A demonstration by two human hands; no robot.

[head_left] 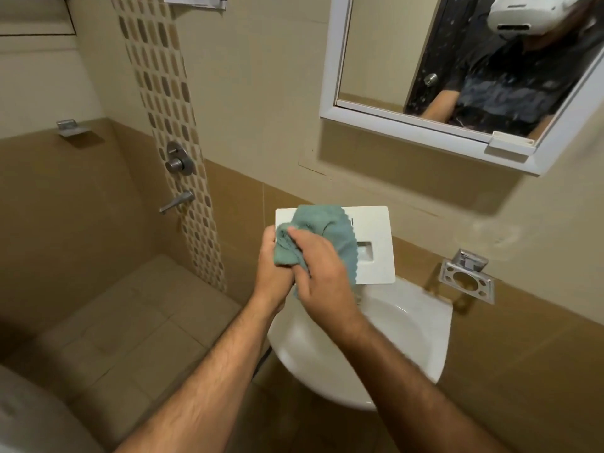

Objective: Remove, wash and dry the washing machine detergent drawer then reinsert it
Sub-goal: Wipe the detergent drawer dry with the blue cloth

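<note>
I stand in a bathroom with tan and cream tile walls. The shower floor (130, 322) is the biggest open spot, low on my left, and nothing stands on it. A mirror (330, 60) with a white frame hangs up on my right. Below my arms is the white sink (418, 325). Its round front edge sticks out from the wall, and its bowl is bare where I can see it.

I hold the detergent drawer (372, 220) up over the back of the sink. Its flat white front faces me, with a small square dip on the right side. There is a tiny dark mark near its top, too small to read. I see no other words on it.

A green cloth (330, 233) with a wavy edge lies over the left part of the drawer. My left hand (273, 269) curls round the drawer's left edge. My right hand (318, 269) bunches the cloth tight in its fingers.

A shiny metal holder (465, 279) sits on the wall just right of the sink. A silver shower knob (178, 158) and spout (178, 201) are on the spotted tile strip to my left.
</note>
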